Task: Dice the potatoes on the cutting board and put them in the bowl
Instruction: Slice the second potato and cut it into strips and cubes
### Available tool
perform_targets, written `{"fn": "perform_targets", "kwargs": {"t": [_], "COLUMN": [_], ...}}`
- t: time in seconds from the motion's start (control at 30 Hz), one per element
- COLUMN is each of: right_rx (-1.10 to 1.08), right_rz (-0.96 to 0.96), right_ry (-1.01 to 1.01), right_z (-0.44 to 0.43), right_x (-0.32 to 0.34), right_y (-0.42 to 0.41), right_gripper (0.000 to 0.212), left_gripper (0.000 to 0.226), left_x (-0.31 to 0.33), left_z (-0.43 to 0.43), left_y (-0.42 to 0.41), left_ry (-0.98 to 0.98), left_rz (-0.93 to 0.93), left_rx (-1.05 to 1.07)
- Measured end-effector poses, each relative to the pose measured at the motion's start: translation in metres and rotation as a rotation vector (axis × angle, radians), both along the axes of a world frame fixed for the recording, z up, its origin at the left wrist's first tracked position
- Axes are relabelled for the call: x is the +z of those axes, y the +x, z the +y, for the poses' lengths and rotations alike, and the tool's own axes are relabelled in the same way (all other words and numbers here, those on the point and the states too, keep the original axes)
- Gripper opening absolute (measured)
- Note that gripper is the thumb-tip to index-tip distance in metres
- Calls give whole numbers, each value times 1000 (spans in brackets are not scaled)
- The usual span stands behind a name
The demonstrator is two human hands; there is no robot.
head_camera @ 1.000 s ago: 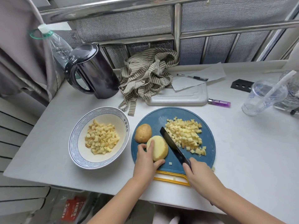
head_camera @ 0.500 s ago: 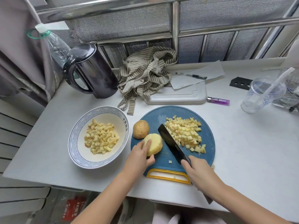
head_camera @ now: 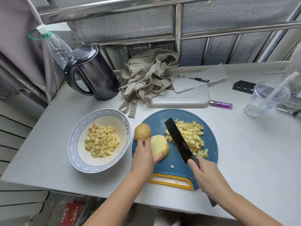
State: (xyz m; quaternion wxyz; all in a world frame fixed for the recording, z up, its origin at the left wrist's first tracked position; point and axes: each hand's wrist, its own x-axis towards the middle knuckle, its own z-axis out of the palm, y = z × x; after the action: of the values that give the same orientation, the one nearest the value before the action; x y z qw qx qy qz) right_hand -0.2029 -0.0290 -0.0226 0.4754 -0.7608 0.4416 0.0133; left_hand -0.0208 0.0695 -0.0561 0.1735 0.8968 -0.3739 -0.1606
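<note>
At the near edge of the pale grey tabletop [head_camera: 244, 152], we are working over a round blue cutting board [head_camera: 175, 165], its yellow handle [head_camera: 171, 181] pointing toward us. Our left hand [head_camera: 143, 158] is curling round a potato half [head_camera: 160, 146], thumb tucked against its near side, steadying it on the board's left part. Our right hand [head_camera: 206, 175] is gripping a black knife [head_camera: 179, 141] by the grip. The blade is slanting away from us between the half and a heap of diced potato [head_camera: 192, 136] on the board's right part. We cannot tell whether the edge is touching the board. A second potato piece [head_camera: 142, 130], skin on, is sitting just beyond the left hand at the board's left rim.

Just left of the board, a blue-patterned bowl [head_camera: 73, 144] is holding more dice [head_camera: 101, 141]. Farther back, a white tray [head_camera: 179, 99], a purple lighter [head_camera: 221, 104] and a clear plastic cup [head_camera: 267, 98] are lying across the tabletop. A striped cloth [head_camera: 148, 75] is slumping beside a dark kettle [head_camera: 92, 72], and a pen [head_camera: 193, 78] is resting on a sheet of paper [head_camera: 211, 74]. A plastic bottle [head_camera: 55, 44] is leaning behind the kettle. A metal railing [head_camera: 177, 30] backed with mesh is closing off the far side, and a grey curtain [head_camera: 19, 54] is hanging at far left.
</note>
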Motion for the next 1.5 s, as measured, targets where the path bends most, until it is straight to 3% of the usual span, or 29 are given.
{"fn": "perform_targets", "kwargs": {"t": [0.1,0.27,0.47,0.6,0.77,0.9,1.03,1.2,1.37,1.5], "right_rx": [-8,-33,-81,-91,-99,-96,-94,-123,-130,-132], "right_rz": [-17,-33,-51,-52,-59,-49,-38,-46,-37,-57], "right_ry": [-14,-40,-12,-1,3,4,-2,14,9,3], "right_z": [-2,-5,-13,-16,-18,-17,-15,-16,-18,-15], "right_x": [0,1,2,2,1,-1,-4,-3,-5,-4], "right_y": [5,11,12,15,19,19,20,19,18,17], "right_gripper": [29,32,31,29,28,26,24,26,27,26], "left_gripper": [45,25,38,56,40,49,49,71,88,86], "left_x": [16,24,13,0,-14,-16,-13,-23,-25,-22], "left_z": [-18,-50,-56,-64,-66,-70,-70,-62,-51,-37], "left_y": [22,49,52,51,57,61,59,54,53,49], "left_ry": [-83,-25,77,343,408,427,303,-6,-103,-199], "left_rz": [-72,-81,-128,-214,-137,7,-195,-530,-547,-554], "left_rx": [48,30,14,25,44,134,132,-105,-229,-357]}}
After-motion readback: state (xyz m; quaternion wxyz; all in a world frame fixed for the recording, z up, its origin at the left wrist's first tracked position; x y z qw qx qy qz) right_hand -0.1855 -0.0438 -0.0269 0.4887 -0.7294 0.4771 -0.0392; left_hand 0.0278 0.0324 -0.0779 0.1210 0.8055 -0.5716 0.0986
